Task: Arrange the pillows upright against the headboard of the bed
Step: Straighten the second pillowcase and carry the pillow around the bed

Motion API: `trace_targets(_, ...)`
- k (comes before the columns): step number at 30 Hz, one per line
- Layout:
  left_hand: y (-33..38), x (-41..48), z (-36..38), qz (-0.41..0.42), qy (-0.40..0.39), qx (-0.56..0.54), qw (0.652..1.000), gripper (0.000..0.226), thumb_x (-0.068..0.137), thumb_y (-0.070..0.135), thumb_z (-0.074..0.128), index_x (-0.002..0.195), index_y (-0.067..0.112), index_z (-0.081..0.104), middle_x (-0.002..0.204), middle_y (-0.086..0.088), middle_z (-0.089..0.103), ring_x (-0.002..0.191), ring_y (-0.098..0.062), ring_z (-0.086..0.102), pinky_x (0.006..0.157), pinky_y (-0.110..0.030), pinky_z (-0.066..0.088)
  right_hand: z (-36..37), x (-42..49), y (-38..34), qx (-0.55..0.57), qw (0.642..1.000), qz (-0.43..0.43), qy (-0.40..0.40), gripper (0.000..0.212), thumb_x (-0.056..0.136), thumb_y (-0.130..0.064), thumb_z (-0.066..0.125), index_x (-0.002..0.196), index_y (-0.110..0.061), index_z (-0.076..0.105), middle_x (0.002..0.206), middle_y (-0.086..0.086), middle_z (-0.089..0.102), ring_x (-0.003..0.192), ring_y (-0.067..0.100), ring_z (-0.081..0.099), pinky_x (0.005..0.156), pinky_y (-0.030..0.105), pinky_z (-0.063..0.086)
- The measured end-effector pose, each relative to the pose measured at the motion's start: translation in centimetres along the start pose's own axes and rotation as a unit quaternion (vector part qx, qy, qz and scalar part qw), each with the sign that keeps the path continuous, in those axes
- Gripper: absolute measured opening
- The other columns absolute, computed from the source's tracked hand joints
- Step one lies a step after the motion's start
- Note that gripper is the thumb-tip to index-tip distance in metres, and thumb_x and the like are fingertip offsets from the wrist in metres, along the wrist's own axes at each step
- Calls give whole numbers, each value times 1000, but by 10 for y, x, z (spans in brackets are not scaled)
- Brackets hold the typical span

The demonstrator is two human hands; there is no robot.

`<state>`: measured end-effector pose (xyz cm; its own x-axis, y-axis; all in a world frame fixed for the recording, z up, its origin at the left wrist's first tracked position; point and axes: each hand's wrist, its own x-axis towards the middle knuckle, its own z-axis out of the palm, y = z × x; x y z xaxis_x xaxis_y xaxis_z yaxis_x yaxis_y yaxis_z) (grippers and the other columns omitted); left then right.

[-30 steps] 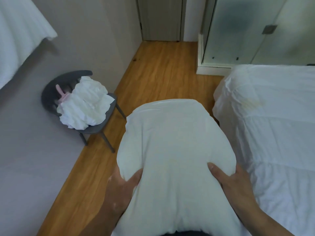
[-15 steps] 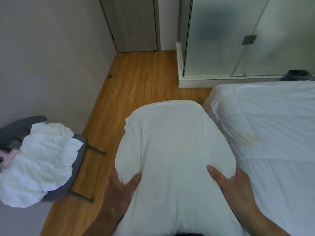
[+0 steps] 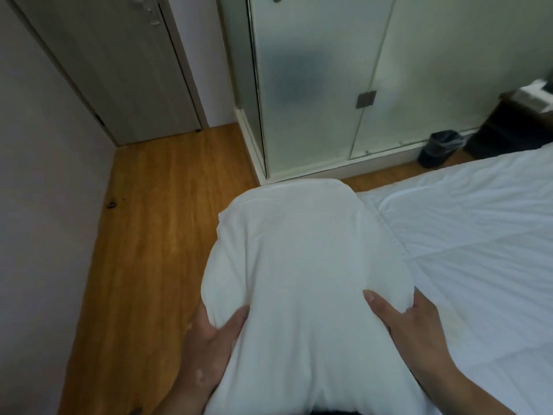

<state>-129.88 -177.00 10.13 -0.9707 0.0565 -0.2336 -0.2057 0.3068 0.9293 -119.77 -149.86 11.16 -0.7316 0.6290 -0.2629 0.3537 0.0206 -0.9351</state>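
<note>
The person holds a white pillow (image 3: 302, 265) in front of the body, the left hand (image 3: 209, 339) at 7 o'clock and the right hand (image 3: 410, 327) at 5 o'clock both gripping its sides, with the bed (image 3: 478, 235) at 3 o'clock.

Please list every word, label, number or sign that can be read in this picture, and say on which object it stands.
None: no readable text is in view.
The white pillow in the hands carries no visible label or print.
The bed cover is plain white.
The grey door and the frosted glass panels show no sign or number.
The pale things on the dark stand are too blurred to tell.
</note>
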Motion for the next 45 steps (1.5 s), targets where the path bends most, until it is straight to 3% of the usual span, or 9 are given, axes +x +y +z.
trace_targets(4,37,99,22,17,-50,16,998,110,60,67,78,153,27,34,151,12,43,136,-14,44,120,-40,27,23,72,-22,4,999,12,43,28,79,-31,84,104,-28,73,90,-22,78,78,-4,72,71,29,53)
trace_targets(7,63,170,51,14,-71,46,996,122,48,78,71,153,28,33,151,6,48,138,-22,45,119,-46,30,34,137,-34,10,997,27,65,29,78,-34,85,104,-28,74,91,-18,80,83,3,75,73,32,55)
trace_targets(13,126,310,127,37,-87,58,994,125,47,84,67,154,31,29,155,7,43,141,-22,42,120,-45,26,36,281,-76,32,995,42,84,26,79,-36,83,101,-29,71,88,-23,78,76,-4,72,71,31,55)
trace_targets(22,211,489,242,48,-170,38,984,77,81,32,78,148,24,42,127,12,51,115,-12,46,102,-29,33,25,446,-126,48,981,60,180,25,78,-34,84,98,-28,71,82,-28,75,74,-8,70,66,25,50)
trace_targets(27,248,608,314,85,-248,83,961,51,83,13,77,122,31,51,98,30,53,98,-6,56,71,-5,36,40,528,-142,74,958,85,265,24,78,-35,84,98,-31,71,84,-28,75,75,-8,70,67,27,51)
trace_targets(31,285,700,366,122,-339,121,925,59,78,25,83,130,29,55,109,18,63,114,-15,58,90,-26,42,62,586,-161,93,929,108,343,26,77,-36,84,99,-31,72,88,-28,76,78,-3,72,70,30,53)
trace_targets(36,329,766,429,155,-426,135,881,80,62,45,81,135,27,56,118,11,63,113,-11,57,92,-27,39,69,636,-183,113,891,134,419,27,76,-35,85,99,-27,73,87,-26,76,75,-5,71,71,33,53)
trace_targets(41,356,812,507,169,-483,149,846,66,79,20,82,138,24,55,114,14,63,115,-11,55,93,-26,38,58,687,-188,122,848,160,490,35,73,-41,86,101,-26,74,89,-18,79,86,9,75,77,40,57)
trace_targets(45,378,834,582,169,-508,159,829,65,77,25,84,135,25,56,98,27,55,109,-15,56,90,-28,37,28,731,-188,132,822,167,528,30,74,-36,86,99,-24,73,86,-19,78,86,11,74,73,37,55)
